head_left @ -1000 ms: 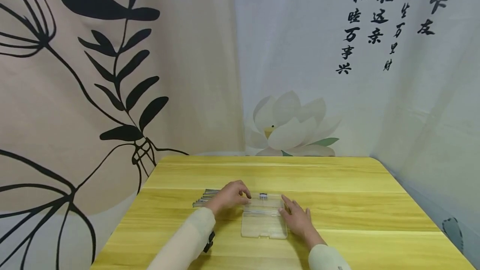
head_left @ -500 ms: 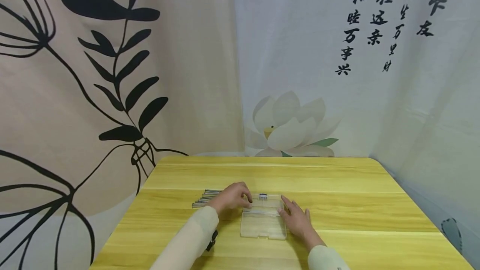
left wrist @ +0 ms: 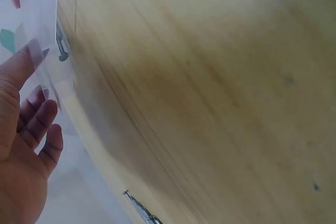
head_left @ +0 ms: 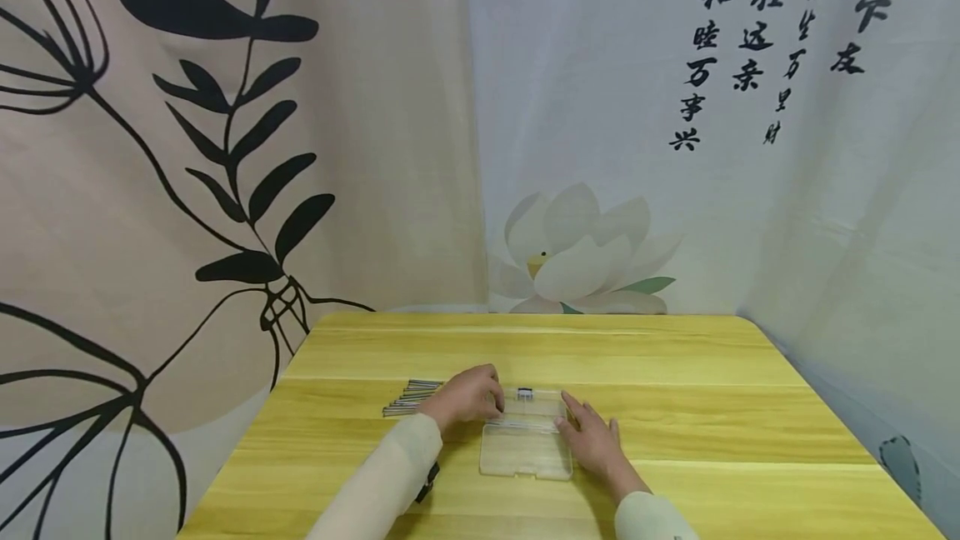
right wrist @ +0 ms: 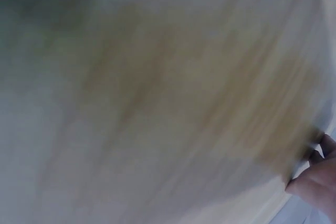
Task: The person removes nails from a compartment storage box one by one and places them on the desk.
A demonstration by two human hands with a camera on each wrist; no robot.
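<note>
A clear plastic box (head_left: 527,450) lies unfolded on the table, its lid half toward me. My left hand (head_left: 472,394) reaches over the left end of the far half, fingers bent downward. In the left wrist view its fingertips (left wrist: 35,56) are at the see-through wall, and I see nothing between them. Close by, a metal nail (left wrist: 63,51) shows through the plastic. My right hand (head_left: 592,436) holds the box's right side, thumb near the hinge and a finger at the far corner. The right wrist view is blurred; that hand (right wrist: 315,177) appears at its right edge.
Several long metal nails (head_left: 411,398) lie in a loose row left of the box, partly behind my left hand. A small dark latch (head_left: 524,394) sits on the box's far edge. Beyond the wooden table (head_left: 675,357) hangs a printed curtain (head_left: 397,148).
My left hand has shifted slightly right and toward me over the box, and its fingers have drawn closer together. The right hand stays at the box's side.
</note>
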